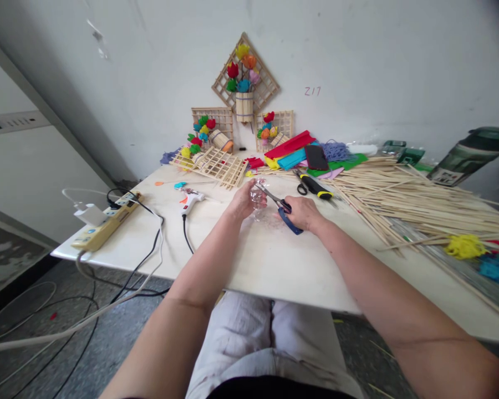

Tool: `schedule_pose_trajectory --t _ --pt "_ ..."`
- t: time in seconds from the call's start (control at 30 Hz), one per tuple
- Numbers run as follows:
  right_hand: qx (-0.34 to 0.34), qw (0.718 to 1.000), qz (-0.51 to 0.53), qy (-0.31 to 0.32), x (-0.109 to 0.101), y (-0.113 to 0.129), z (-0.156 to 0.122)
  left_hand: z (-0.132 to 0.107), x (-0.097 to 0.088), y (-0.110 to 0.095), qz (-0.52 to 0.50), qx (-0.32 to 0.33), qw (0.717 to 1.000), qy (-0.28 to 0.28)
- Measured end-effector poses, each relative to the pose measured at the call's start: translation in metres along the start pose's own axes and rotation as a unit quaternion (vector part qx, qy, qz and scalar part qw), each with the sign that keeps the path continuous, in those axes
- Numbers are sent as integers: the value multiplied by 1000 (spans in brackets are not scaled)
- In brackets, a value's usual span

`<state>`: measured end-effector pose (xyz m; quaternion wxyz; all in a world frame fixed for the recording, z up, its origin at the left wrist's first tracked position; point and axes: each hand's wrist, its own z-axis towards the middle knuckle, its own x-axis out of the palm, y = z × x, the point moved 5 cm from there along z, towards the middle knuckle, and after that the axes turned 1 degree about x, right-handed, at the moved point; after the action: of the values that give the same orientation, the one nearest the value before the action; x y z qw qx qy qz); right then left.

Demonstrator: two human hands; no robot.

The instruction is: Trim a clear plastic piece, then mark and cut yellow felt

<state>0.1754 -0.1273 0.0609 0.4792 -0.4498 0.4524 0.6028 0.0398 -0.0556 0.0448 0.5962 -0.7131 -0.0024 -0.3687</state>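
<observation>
My left hand (243,200) is closed on a small clear plastic piece (258,195) held just above the white table (283,266). My right hand (301,213) grips blue-handled scissors (280,206), whose open blades point left and meet the clear piece. Both hands sit near the middle of the table, close together.
A glue gun (190,200) and a power strip (103,224) with cables lie at the left. Second scissors (301,184) and a black-yellow tool (316,187) lie behind my right hand. Several bamboo sticks (416,202) cover the right. Lattice frames with paper flowers (216,158) and coloured sheets (291,149) stand at the back.
</observation>
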Motion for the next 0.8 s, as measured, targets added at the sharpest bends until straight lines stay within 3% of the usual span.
schedule_pose_trajectory --t 0.43,0.8 --pt "19 999 21 -27 6 7 0 1 -4 -3 -10 27 999 -30" --pt "21 999 24 -7 1 11 -2 -4 -1 -7 8 43 998 -54"
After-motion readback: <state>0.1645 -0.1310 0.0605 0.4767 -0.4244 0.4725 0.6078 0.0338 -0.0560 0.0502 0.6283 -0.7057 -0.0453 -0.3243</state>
